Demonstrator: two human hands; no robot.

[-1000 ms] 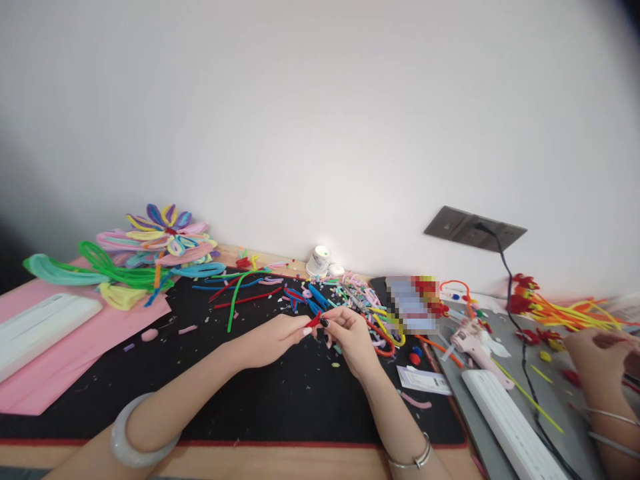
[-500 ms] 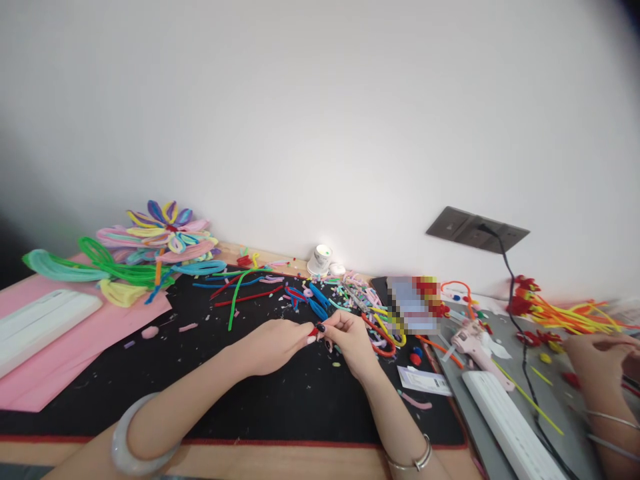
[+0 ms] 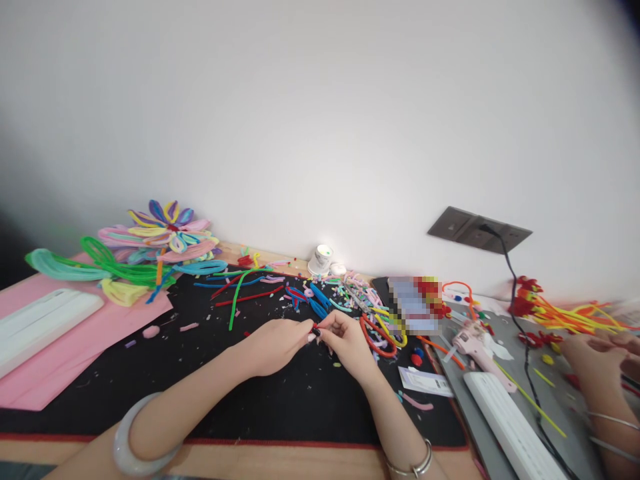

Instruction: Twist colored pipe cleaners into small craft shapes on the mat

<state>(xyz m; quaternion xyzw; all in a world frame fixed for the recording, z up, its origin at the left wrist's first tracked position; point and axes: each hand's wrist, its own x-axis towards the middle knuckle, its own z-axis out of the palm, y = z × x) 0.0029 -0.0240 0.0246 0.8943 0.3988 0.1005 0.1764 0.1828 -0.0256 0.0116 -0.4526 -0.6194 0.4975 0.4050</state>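
Note:
My left hand (image 3: 281, 345) and my right hand (image 3: 350, 341) meet fingertip to fingertip over the black mat (image 3: 280, 407). Both are closed on a short red pipe cleaner (image 3: 315, 327), mostly hidden by the fingers. Just behind them lie bent blue pipe cleaners (image 3: 318, 303) and a blue-and-red looped one (image 3: 297, 294). Right of my right hand are an orange-red loop (image 3: 370, 337) and a yellow pipe cleaner (image 3: 400, 337). Straight red (image 3: 250, 297) and green (image 3: 234, 310) lengths rest to the left.
Pipe-cleaner flowers (image 3: 173, 230) and a white box-shaped object (image 3: 50, 323) sit on pink paper (image 3: 65, 373) at left. A small white cup (image 3: 321, 260) stands by the wall. At right are a glue gun (image 3: 477, 350), a black cord (image 3: 527, 373) and a co-worker's hands (image 3: 593, 367).
The red pipe cleaner stuck out between my fingertips earlier; now only a little shows. My fingers have shifted slightly around it, and a red tip now shows behind my left hand.

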